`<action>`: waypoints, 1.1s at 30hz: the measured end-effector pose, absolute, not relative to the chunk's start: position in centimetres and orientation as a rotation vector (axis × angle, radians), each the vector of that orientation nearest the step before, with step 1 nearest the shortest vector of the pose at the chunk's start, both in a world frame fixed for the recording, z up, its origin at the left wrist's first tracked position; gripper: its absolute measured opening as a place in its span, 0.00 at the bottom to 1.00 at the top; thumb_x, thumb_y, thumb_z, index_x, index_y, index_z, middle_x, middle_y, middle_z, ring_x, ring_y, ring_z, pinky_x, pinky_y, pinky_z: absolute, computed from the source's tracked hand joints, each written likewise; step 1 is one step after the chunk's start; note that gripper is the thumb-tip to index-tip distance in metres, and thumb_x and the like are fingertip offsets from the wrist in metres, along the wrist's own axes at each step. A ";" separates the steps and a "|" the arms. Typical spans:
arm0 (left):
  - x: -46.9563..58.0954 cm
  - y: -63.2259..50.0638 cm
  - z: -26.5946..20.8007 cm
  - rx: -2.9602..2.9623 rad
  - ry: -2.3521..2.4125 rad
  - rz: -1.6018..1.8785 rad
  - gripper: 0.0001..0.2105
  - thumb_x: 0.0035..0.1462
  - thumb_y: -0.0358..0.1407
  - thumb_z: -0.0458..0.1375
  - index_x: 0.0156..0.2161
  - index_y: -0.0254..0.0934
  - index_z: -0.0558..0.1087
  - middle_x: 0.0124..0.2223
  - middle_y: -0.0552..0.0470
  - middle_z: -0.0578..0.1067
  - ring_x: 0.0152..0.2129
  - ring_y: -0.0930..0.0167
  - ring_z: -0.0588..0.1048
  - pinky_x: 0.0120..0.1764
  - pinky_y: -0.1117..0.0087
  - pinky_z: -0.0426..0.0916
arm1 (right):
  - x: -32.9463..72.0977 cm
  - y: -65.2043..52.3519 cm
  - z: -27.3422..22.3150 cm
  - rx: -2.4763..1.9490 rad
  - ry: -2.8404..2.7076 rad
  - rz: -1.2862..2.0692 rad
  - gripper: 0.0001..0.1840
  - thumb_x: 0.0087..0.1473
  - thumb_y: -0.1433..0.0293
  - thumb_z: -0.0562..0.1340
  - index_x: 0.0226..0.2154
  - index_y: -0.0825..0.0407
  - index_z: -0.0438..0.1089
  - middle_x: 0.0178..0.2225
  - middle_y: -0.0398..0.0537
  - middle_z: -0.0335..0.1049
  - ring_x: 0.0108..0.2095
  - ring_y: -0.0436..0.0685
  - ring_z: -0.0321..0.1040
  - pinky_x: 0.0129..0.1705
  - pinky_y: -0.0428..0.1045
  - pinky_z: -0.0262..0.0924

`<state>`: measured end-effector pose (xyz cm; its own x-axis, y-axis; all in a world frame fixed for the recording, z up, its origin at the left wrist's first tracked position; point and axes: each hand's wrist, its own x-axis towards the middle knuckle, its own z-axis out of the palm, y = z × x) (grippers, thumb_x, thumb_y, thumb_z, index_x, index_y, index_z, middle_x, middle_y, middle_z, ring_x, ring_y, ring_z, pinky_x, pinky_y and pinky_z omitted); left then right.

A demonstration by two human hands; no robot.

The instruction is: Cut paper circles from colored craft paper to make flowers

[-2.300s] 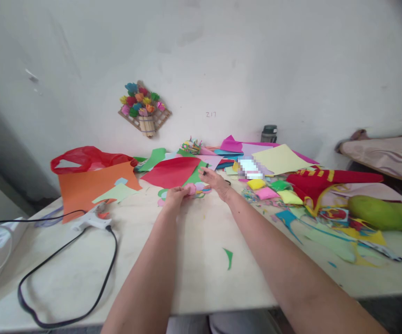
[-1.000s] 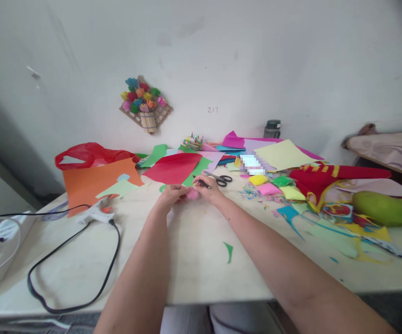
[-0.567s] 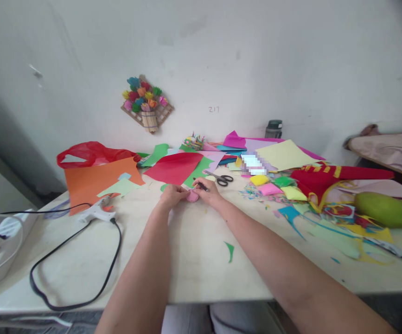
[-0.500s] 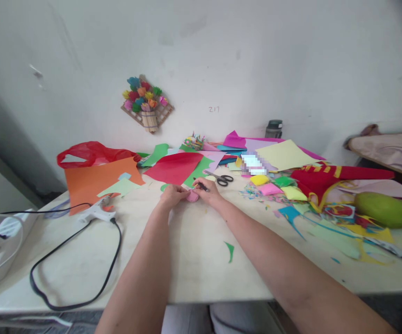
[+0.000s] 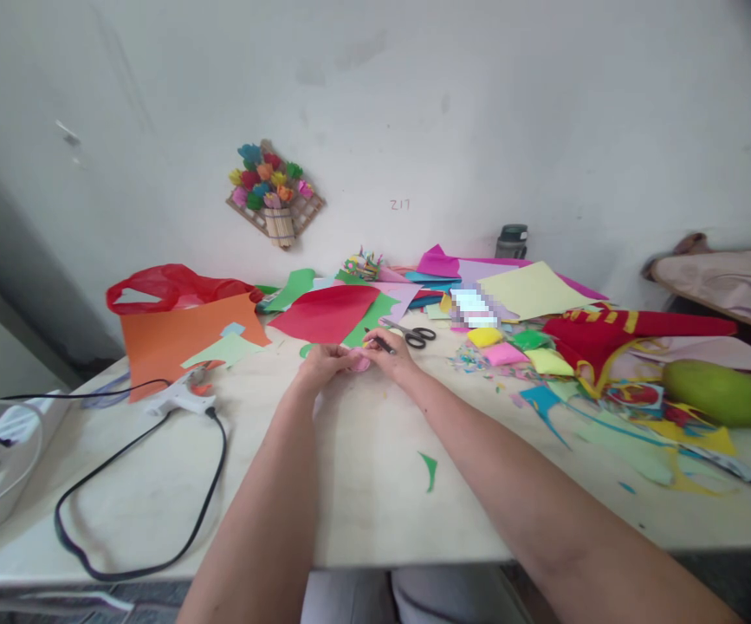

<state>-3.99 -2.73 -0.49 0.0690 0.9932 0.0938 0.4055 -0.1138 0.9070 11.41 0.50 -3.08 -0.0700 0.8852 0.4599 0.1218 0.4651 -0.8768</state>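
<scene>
Near the middle of the table my left hand [image 5: 323, 364] is closed, its fingertips pinching a small pink paper piece [image 5: 359, 364]. My right hand [image 5: 396, 357] is closed around a dark, slim pen [image 5: 384, 344], and its fingertips meet the pink piece from the other side. Small details between the fingers are too fine to make out. Just beyond my right hand lie black-handled scissors [image 5: 419, 335]. Red felt-like sheet [image 5: 326, 312] and green sheet [image 5: 370, 319] rest behind both hands.
At left are a white glue gun [image 5: 184, 394] with a looping black cord, an orange sheet [image 5: 154, 342] and a power strip [image 5: 24, 425]. Yellow packets [image 5: 484, 336], paper scraps and a green fruit-like object [image 5: 706, 392] lie at right. One green scrap [image 5: 430, 471] sits nearer me.
My right hand has shifted very slightly, and the pen's tilt differs a little. The pink piece is turned slightly between the fingers. Everything else is unmoved.
</scene>
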 end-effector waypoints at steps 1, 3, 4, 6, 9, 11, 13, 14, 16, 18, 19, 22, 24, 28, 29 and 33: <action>-4.0 -2.7 -0.6 1.620 1.423 1.029 0.18 0.35 0.49 0.63 0.23 0.34 0.71 0.15 0.59 0.64 0.12 0.80 0.56 0.17 0.76 0.47 | 11.4 0.6 -3.1 -0.902 -1.511 0.811 0.12 0.33 0.65 0.65 0.25 0.51 0.66 0.20 0.38 0.61 0.23 0.49 0.60 0.28 0.45 0.57; -4.0 -2.6 -0.7 1.613 1.448 1.054 0.18 0.35 0.49 0.63 0.21 0.33 0.69 0.15 0.59 0.63 0.12 0.81 0.56 0.16 0.76 0.47 | 11.4 0.8 -3.3 -0.869 -1.486 0.821 0.13 0.32 0.64 0.65 0.24 0.52 0.66 0.19 0.37 0.60 0.22 0.49 0.59 0.27 0.45 0.57; -4.0 -2.5 -0.8 1.605 1.458 1.063 0.18 0.35 0.48 0.63 0.20 0.33 0.68 0.14 0.59 0.63 0.12 0.81 0.56 0.16 0.76 0.47 | 11.5 0.9 -3.4 -0.854 -1.480 0.822 0.13 0.32 0.63 0.65 0.24 0.52 0.66 0.18 0.37 0.59 0.22 0.49 0.59 0.27 0.45 0.56; -3.8 -2.5 -0.7 1.579 1.459 1.078 0.17 0.36 0.47 0.63 0.19 0.33 0.68 0.15 0.58 0.64 0.12 0.80 0.57 0.17 0.77 0.48 | 11.6 1.1 -3.6 -0.836 -1.474 0.807 0.13 0.33 0.63 0.65 0.24 0.52 0.66 0.18 0.37 0.58 0.21 0.49 0.58 0.26 0.45 0.55; -3.5 -2.7 -0.5 1.533 1.437 1.086 0.15 0.36 0.45 0.63 0.19 0.33 0.68 0.15 0.57 0.67 0.13 0.80 0.59 0.17 0.77 0.50 | 11.7 1.4 -3.7 -0.824 -1.478 0.763 0.12 0.35 0.62 0.64 0.24 0.52 0.66 0.17 0.37 0.58 0.21 0.49 0.58 0.25 0.45 0.55; -3.5 -2.8 -0.3 1.505 1.436 1.093 0.15 0.36 0.44 0.63 0.19 0.33 0.69 0.15 0.56 0.67 0.12 0.80 0.60 0.18 0.77 0.50 | 11.8 1.4 -3.6 -0.824 -1.466 0.764 0.12 0.35 0.62 0.64 0.24 0.51 0.66 0.17 0.37 0.59 0.21 0.49 0.58 0.25 0.45 0.56; -3.5 -2.8 -0.3 1.479 1.450 1.118 0.14 0.36 0.44 0.63 0.20 0.33 0.69 0.15 0.56 0.67 0.13 0.79 0.62 0.18 0.77 0.51 | 12.0 1.3 -3.4 -0.829 -1.444 0.791 0.12 0.35 0.62 0.64 0.24 0.51 0.66 0.17 0.37 0.59 0.21 0.49 0.58 0.25 0.46 0.57; -3.6 -2.7 -0.3 1.464 1.458 1.140 0.14 0.36 0.44 0.63 0.20 0.33 0.70 0.15 0.56 0.68 0.14 0.78 0.63 0.18 0.77 0.52 | 12.1 1.2 -3.2 -0.834 -1.438 0.805 0.12 0.35 0.63 0.64 0.24 0.51 0.66 0.17 0.37 0.58 0.20 0.49 0.58 0.25 0.46 0.57; -3.7 -2.6 -0.4 1.437 1.460 1.180 0.14 0.34 0.44 0.64 0.21 0.34 0.69 0.16 0.56 0.68 0.15 0.77 0.66 0.18 0.77 0.52 | 12.4 1.1 -2.9 -0.851 -1.441 0.803 0.11 0.35 0.64 0.63 0.24 0.51 0.66 0.17 0.37 0.59 0.19 0.49 0.59 0.25 0.46 0.58; -3.7 -2.5 -0.5 1.420 1.434 1.202 0.14 0.34 0.44 0.64 0.21 0.34 0.69 0.17 0.56 0.68 0.16 0.76 0.67 0.18 0.78 0.53 | 12.7 1.1 -2.8 -0.866 -1.461 0.770 0.11 0.35 0.65 0.62 0.25 0.52 0.66 0.18 0.38 0.61 0.20 0.50 0.60 0.26 0.47 0.59; -3.7 -2.5 -0.5 1.417 1.413 1.208 0.14 0.35 0.44 0.64 0.21 0.34 0.68 0.17 0.56 0.68 0.17 0.76 0.67 0.19 0.78 0.53 | 12.7 1.2 -2.9 -0.865 -1.470 0.759 0.11 0.36 0.65 0.62 0.26 0.52 0.66 0.19 0.39 0.62 0.22 0.50 0.61 0.27 0.47 0.59; -3.3 -2.6 -0.5 1.427 1.346 1.224 0.14 0.37 0.44 0.63 0.21 0.34 0.69 0.17 0.55 0.69 0.17 0.77 0.67 0.19 0.78 0.53 | 12.7 1.5 -3.1 -0.831 -1.475 0.810 0.13 0.36 0.65 0.62 0.29 0.52 0.66 0.21 0.39 0.64 0.23 0.50 0.62 0.29 0.47 0.60; -3.0 -2.6 -0.6 1.431 1.328 1.231 0.14 0.38 0.44 0.63 0.22 0.34 0.70 0.18 0.54 0.70 0.17 0.77 0.68 0.19 0.78 0.53 | 12.6 1.8 -3.2 -0.818 -1.462 0.866 0.14 0.35 0.64 0.63 0.29 0.52 0.66 0.20 0.38 0.62 0.22 0.49 0.61 0.27 0.46 0.60; -2.7 -2.4 -0.7 1.399 1.339 1.272 0.15 0.39 0.46 0.62 0.24 0.33 0.73 0.25 0.49 0.75 0.19 0.76 0.69 0.20 0.77 0.55 | 13.4 2.2 -2.7 -0.885 -1.385 0.815 0.12 0.35 0.64 0.61 0.28 0.51 0.66 0.19 0.38 0.60 0.21 0.49 0.60 0.25 0.46 0.59; -2.7 -2.3 -0.8 1.385 1.339 1.291 0.15 0.39 0.46 0.61 0.24 0.33 0.73 0.27 0.48 0.75 0.19 0.76 0.69 0.20 0.77 0.56 | 13.9 2.3 -2.4 -0.916 -1.385 0.773 0.12 0.36 0.65 0.60 0.28 0.51 0.66 0.20 0.38 0.60 0.22 0.50 0.60 0.25 0.46 0.58; -2.8 -2.1 -0.9 1.326 1.343 1.352 0.15 0.38 0.46 0.61 0.24 0.34 0.71 0.28 0.48 0.76 0.20 0.75 0.70 0.20 0.77 0.57 | 16.4 2.2 -1.3 -1.171 -1.392 0.438 0.09 0.42 0.68 0.55 0.29 0.50 0.68 0.23 0.41 0.64 0.27 0.52 0.62 0.30 0.46 0.57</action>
